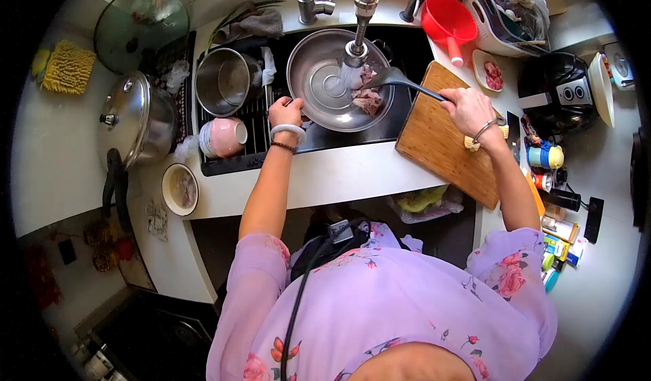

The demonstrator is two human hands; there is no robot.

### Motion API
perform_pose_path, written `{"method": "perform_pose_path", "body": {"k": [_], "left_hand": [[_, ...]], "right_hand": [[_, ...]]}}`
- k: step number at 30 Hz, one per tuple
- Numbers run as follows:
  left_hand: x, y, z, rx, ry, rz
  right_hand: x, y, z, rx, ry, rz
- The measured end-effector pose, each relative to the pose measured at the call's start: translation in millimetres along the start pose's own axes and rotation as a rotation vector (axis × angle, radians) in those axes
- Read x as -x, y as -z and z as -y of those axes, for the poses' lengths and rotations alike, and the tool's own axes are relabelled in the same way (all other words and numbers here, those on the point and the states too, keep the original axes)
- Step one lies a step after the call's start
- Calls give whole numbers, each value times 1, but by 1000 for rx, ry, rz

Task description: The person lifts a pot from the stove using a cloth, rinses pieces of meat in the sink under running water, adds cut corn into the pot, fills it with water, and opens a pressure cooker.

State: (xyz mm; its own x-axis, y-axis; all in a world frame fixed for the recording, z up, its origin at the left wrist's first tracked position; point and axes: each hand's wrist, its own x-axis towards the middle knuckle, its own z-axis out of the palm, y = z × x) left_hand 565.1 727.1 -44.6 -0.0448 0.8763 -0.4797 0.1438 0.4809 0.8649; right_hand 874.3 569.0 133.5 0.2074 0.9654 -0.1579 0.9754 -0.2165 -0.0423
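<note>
A round metal pan (315, 106) sits over the dark sink under the faucet head (356, 54), with water running into it. Pieces of meat (367, 101) lie at its right side. My left hand (286, 112) is closed at the pan's lower left edge, apparently around its handle, which the fingers mostly hide. In my right hand (470, 115) is the handle of a dark spatula (397, 77), whose head rests in the pan by the meat. Below my right wrist, pale yellow pieces (472, 144) lie on the wooden cutting board (441, 140).
Left of the pan are a metal pot (222, 83), pink bowls (227, 137), a lidded pressure cooker (139, 120) and a white bowl (180, 190). To the right stand a red strainer (447, 18), a small dish of meat (489, 71) and a black appliance (553, 86).
</note>
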Motion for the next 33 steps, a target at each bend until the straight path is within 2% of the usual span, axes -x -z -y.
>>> {"method": "perform_pose_path", "body": {"k": [3,5,8,12,16,18,21,23,25,27,30,33], "left_hand": [[14,-3,-11,-39,-69,6],[21,-8,-18,-22,-72,-8],[19,-8,-23,-49,-60,-29],[12,-4,-19,-103,-16,-47],[13,-5,-20,-120,-75,-57],[13,-6,-21,-67,-42,-90],[0,2,-16,-68,16,-42],[1,3,-18,-29,13,-24],[8,-1,-25,-34,-42,-44],[4,-1,-24,-38,-47,-24],[-1,-2,-21,-89,-48,-36],[-2,0,-22,-72,-16,18]], "right_hand": [[-15,-6,9,48,-17,53],[-31,-29,17,55,-18,34],[-44,-57,35,21,-22,123],[-53,-27,43,-45,-13,190],[-77,-49,29,83,77,89],[-76,-55,24,-7,92,284],[-49,-15,40,-43,22,320],[-34,-8,46,-30,61,281],[-22,-8,52,-23,214,350],[-25,-14,56,56,205,336],[-54,-19,47,170,133,191],[-75,-29,39,245,198,16]]}}
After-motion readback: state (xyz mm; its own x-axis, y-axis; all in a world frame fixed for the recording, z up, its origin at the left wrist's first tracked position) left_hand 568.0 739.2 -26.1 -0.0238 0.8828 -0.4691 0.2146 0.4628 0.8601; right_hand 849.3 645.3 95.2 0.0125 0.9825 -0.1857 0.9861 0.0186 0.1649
